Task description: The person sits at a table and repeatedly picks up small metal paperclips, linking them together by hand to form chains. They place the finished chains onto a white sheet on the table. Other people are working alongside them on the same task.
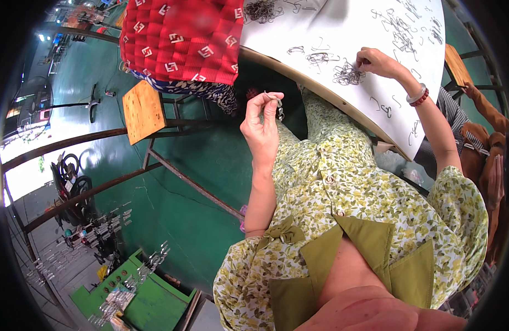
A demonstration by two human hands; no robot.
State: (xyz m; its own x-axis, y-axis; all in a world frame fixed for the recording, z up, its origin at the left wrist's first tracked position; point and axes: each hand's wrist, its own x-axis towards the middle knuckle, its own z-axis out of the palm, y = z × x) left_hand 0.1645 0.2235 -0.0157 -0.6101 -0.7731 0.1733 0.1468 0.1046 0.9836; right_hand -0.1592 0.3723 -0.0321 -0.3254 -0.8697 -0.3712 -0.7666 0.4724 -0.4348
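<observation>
My left hand [261, 129] is raised off the table's near edge, thumb and fingertips pinched. It grips some small silvery metal pieces [280, 113], which dangle beside the thumb; their exact kind is too small to make out. Over the white tabletop [331, 30], my right hand [378, 62] has its fingers curled together at the edge of a tangled pile of thin dark wire pieces [347, 74]. Whatever those fingers pinch is hidden. More bent dark wire pieces [320, 57] lie just left of that pile.
Further wire pieces [400, 33] are scattered at the far right, and a dark heap [261, 10] sits at the far left. A person in a red patterned garment [182, 44] is across at the left. Wooden stools [143, 112] and a green machine [149, 298] stand around.
</observation>
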